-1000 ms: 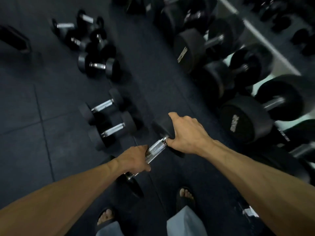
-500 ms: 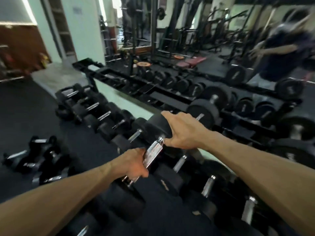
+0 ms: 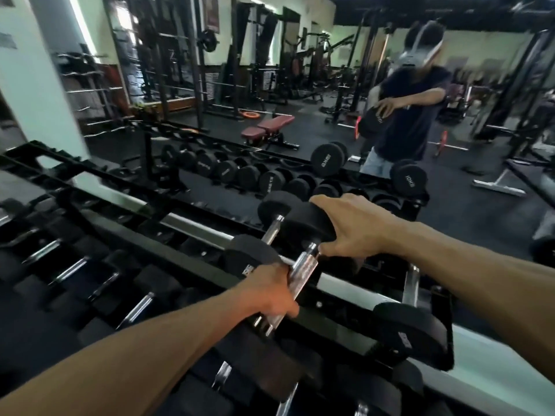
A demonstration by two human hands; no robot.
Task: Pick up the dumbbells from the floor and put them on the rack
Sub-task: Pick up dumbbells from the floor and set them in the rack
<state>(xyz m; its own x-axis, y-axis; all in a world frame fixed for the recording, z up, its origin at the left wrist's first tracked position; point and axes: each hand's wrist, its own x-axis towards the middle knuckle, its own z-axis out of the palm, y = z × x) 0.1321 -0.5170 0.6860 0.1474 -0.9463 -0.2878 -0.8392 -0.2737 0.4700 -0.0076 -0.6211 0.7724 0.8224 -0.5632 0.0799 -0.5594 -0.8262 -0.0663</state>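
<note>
I hold a black dumbbell with a chrome handle point(image 3: 304, 270) tilted over the top tier of the black rack point(image 3: 168, 253). My left hand point(image 3: 267, 291) grips the near end of the handle. My right hand point(image 3: 354, 232) is curled over the far head point(image 3: 303, 225), thumb down by the handle. The near head is mostly hidden under my left forearm. Just to the left, another dumbbell point(image 3: 271, 232) lies on the rack's top tier.
To the right, a large dumbbell head point(image 3: 408, 334) sits on the top tier. The lower tier at left and below holds a row of dumbbells point(image 3: 75, 268). A wall mirror point(image 3: 300, 100) behind the rack reflects the gym and a person point(image 3: 411, 115).
The dumbbell has come up from the floor to the height of the rack's top tier. Both hands keep the same hold. The view has swung from the floor to the rack and mirror.
</note>
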